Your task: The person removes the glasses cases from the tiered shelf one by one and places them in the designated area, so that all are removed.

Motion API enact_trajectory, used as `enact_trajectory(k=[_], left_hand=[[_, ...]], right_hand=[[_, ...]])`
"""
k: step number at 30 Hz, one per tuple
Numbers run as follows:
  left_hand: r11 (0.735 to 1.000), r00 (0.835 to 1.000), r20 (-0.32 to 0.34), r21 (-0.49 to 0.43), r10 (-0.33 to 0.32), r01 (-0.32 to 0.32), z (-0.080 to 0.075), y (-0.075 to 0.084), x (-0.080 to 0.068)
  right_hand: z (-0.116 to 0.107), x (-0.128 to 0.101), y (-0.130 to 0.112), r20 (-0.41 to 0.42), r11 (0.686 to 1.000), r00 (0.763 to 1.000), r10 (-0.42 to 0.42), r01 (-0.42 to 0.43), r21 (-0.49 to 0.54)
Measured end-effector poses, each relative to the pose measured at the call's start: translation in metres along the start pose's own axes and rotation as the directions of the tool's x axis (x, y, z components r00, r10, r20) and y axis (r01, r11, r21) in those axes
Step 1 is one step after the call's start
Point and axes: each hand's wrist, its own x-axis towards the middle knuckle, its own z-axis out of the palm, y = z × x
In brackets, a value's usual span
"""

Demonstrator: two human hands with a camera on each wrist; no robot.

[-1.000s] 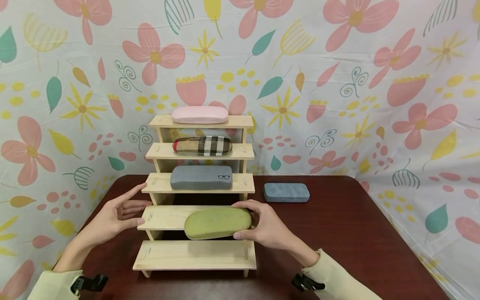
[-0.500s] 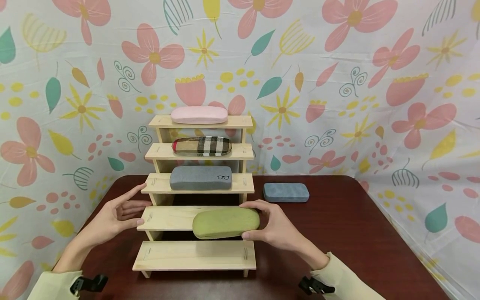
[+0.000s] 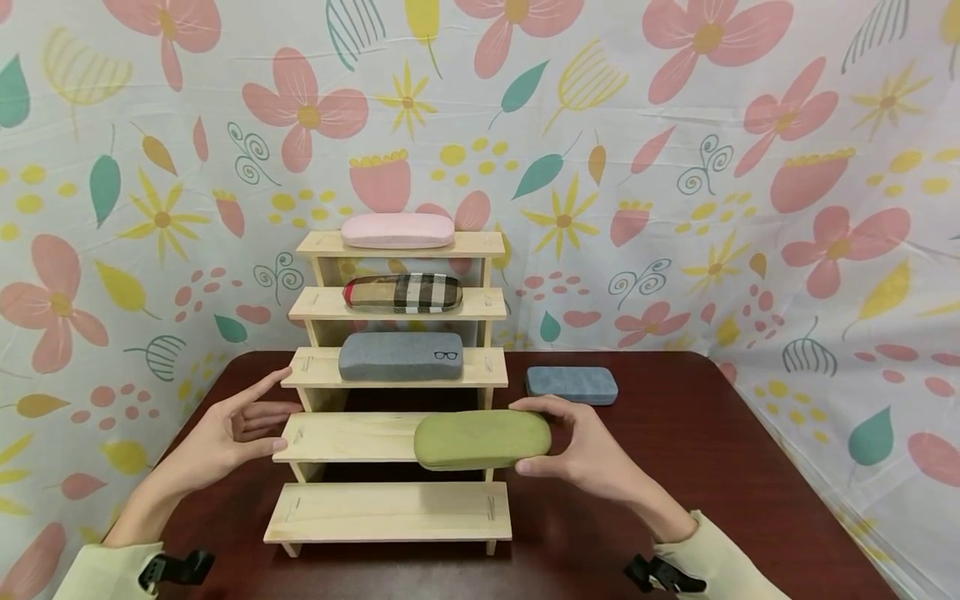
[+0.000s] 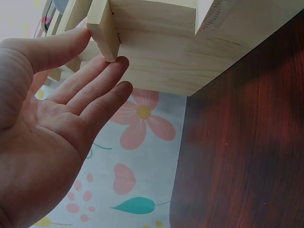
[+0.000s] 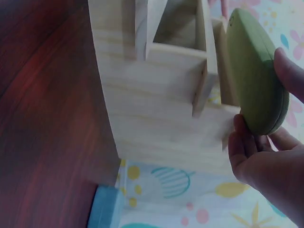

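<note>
A green glasses case [image 3: 482,440] is held at its right end by my right hand [image 3: 592,446], thumb on the near side and fingers on the far side. In the head view it overlaps the right end of the second tier from the bottom of a wooden stepped display stand [image 3: 386,510]; the right wrist view shows the green glasses case [image 5: 254,71] tilted beside the tiers. My left hand [image 3: 232,433] pinches the left end of that same tier. In the left wrist view, the thumb and fingers of my left hand [image 4: 57,114] straddle the wooden board's end [image 4: 103,31].
On the upper tiers lie a grey glasses case [image 3: 401,357], a plaid one [image 3: 405,293] and a pink one [image 3: 397,230]. A blue glasses case [image 3: 572,385] lies on the dark red table [image 3: 697,475], right of the stand. Behind hangs a flowered cloth [image 3: 600,150].
My right hand has carried the green glasses case to the right along the second tier, and the case has become more level. The left hand stays at the stand's left side.
</note>
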Motion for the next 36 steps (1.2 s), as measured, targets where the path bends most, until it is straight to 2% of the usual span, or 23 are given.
enact_trajectory(k=[13, 25, 36], left_hand=[[1.0, 1.0, -0.001, 0.001, -0.008, 0.008, -0.001, 0.002, 0.0], [1.0, 1.0, -0.002, 0.001, -0.02, 0.02, 0.0, 0.001, 0.0], [1.0, 1.0, 0.003, -0.005, -0.007, 0.007, 0.0, 0.001, 0.0]], right_hand=[[-0.043, -0.019, 0.008, -0.045, 0.994, 0.999, 0.029, -0.034, -0.1], [-0.081, -0.035, 0.02, -0.054, 0.997, 0.999, 0.005, -0.01, -0.079], [-0.113, -0.045, 0.05, -0.04, 0.996, 0.996, 0.085, -0.085, -0.001]])
